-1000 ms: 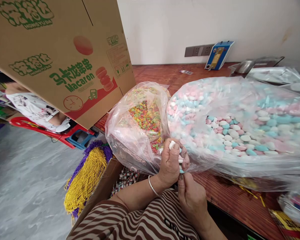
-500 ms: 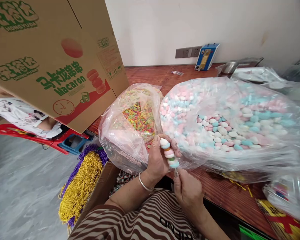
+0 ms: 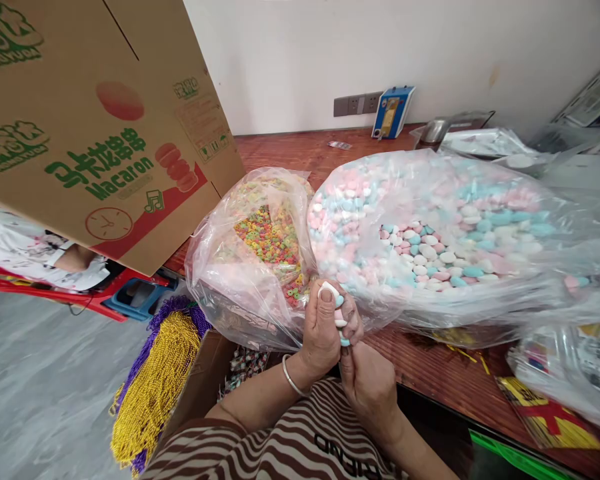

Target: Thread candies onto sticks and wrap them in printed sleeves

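My left hand (image 3: 313, 340) is wrapped around a candy skewer (image 3: 339, 317) of white, blue and pink pieces, its thumb laid over the top. Below it, my right hand (image 3: 373, 383) is closed at the skewer's lower end, apparently gripping the stick, which is mostly hidden by the fingers. Just beyond my hands lies an open clear bag (image 3: 207, 267) of small colourful ring candies (image 3: 267, 233). To its right is a larger clear bag (image 3: 460, 320) filled with smooth pink, white and blue candies (image 3: 425, 257).
A tall cardboard box (image 3: 150, 227) stands at the left. Beside my left arm, a lower carton (image 3: 200, 377) contains small items. Gold beads (image 3: 155, 390) hang near it. A blue device (image 3: 394, 112) stands by the wall. Another person's sleeve (image 3: 20, 247) shows at far left.
My left hand has closed over the skewer, with its thumb now across the top pieces and fingers covering the side. The view has shifted slightly to the right.
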Demonstrator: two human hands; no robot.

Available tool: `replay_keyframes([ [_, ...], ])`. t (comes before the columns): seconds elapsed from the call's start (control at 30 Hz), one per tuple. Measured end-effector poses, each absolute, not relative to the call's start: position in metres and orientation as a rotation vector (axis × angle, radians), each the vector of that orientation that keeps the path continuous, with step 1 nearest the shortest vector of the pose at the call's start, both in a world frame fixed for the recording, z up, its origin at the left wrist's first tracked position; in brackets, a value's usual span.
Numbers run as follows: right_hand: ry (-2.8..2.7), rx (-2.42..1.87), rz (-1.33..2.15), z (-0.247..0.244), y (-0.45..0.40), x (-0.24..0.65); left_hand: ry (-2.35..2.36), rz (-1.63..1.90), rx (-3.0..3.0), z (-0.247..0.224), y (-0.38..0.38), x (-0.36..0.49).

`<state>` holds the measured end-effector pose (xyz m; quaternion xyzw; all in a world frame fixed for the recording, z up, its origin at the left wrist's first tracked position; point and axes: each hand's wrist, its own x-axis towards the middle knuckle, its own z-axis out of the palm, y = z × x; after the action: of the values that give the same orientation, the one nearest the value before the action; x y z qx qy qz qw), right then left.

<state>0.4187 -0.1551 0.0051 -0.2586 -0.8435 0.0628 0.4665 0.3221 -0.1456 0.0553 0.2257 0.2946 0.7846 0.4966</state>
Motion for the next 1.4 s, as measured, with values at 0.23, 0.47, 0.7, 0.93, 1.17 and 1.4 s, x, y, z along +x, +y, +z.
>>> replay_keyframes([
  [0.23, -2.071, -0.648, 0.146, 0.005, -0.155, 0.42, 0.714, 1.889, 0.571, 0.051, -0.146, 0.324],
  [0.47, -2.044, -0.656, 0.275, 0.005, -0.151, 0.417, 0.745, 1.888, 0.54, 0.049, -0.145, 0.322],
  [0.7, -1.955, -0.761, 0.759, 0.014, -0.141, 0.419, 0.751, 1.791, 0.471, 0.062, -0.134, 0.3],
  [0.93, -1.933, -0.782, 0.9, 0.01, -0.142, 0.42, 0.749, 1.789, 0.425, 0.065, -0.121, 0.288],
  [1.17, -1.975, -0.792, 0.72, 0.01, -0.144, 0.419, 0.632, 1.792, 0.425, 0.064, -0.12, 0.301],
  [1.4, -2.017, -0.802, 0.491, 0.005, -0.148, 0.416, 0.717, 1.819, 0.472, 0.063, -0.125, 0.316],
])
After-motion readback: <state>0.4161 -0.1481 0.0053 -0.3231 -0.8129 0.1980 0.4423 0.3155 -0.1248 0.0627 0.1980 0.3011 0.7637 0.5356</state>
